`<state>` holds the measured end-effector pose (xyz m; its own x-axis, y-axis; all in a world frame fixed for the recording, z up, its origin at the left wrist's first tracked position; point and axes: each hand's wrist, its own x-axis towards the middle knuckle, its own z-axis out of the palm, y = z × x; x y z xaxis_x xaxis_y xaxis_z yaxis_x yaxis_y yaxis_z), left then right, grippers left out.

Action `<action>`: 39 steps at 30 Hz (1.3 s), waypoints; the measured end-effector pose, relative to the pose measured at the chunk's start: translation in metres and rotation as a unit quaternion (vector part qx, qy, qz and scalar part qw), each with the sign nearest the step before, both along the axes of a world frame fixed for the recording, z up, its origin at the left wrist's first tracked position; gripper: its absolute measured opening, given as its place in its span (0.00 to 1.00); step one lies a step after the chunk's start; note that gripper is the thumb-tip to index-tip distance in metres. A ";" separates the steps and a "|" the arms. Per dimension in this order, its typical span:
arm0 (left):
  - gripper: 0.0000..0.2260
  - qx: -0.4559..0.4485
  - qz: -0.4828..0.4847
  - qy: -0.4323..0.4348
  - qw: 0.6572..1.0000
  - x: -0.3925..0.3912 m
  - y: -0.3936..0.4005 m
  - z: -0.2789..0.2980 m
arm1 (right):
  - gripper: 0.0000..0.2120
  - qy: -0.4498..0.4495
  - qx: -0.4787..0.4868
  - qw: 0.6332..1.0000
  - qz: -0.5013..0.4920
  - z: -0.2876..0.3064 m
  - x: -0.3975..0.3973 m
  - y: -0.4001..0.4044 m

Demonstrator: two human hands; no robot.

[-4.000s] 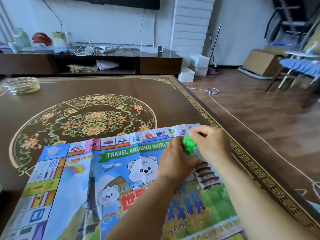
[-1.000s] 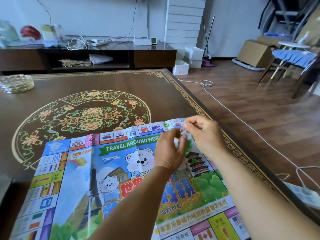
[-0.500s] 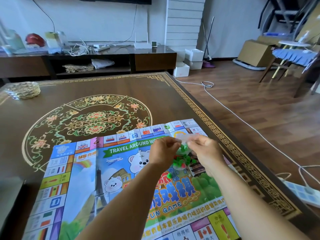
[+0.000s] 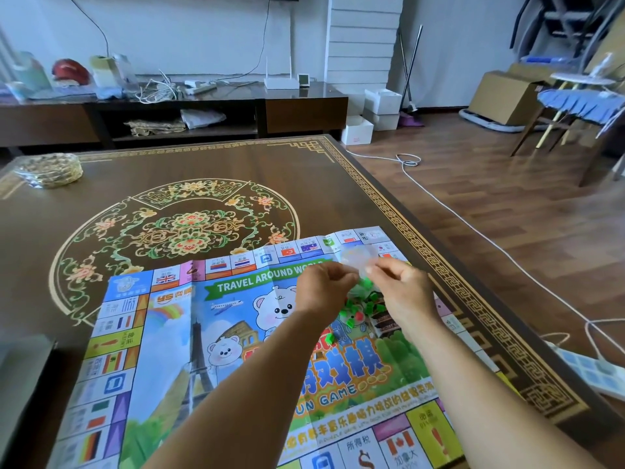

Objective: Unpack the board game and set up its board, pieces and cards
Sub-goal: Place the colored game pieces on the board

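Observation:
A paper game board (image 4: 209, 336) printed "TRAVEL AROUND WORLD" lies unfolded on the near right part of the dark ornate table (image 4: 209, 170). Above its upper right area my left hand (image 4: 324, 289) and my right hand (image 4: 402, 289) pinch a small clear plastic bag (image 4: 358, 265) between them, mouth turned down. Several small green pieces (image 4: 358, 308) tumble out of the bag, and some lie on the board right under my hands. My forearms cover part of the board's centre.
A woven gold coaster stack (image 4: 50, 169) sits at the table's far left corner. The table's right edge runs close to the board. On the floor to the right lie a white cable (image 4: 473, 225) and a power strip (image 4: 595, 370). A grey object (image 4: 20, 363) is at the left edge.
The bag held a green clump four seconds ago; my hands have since pulled it open and tipped it, and green pieces now spill onto the board beneath them.

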<state>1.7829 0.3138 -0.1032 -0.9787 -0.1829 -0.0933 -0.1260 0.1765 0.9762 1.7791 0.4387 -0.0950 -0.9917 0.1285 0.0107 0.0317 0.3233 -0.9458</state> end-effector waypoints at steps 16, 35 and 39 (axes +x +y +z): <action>0.03 0.005 0.017 -0.013 1.000 0.002 -0.003 0.008 | 0.04 -0.043 0.000 0.999 0.010 -0.008 0.001 -0.001; 0.19 -0.379 -0.006 -0.156 0.912 0.056 -0.062 0.025 | 0.10 -0.092 0.044 0.993 -0.058 0.015 0.037 -0.008; 0.19 -0.490 -0.010 -0.196 0.850 0.077 -0.075 0.021 | 0.11 -0.109 0.065 0.989 -0.073 0.011 0.047 0.004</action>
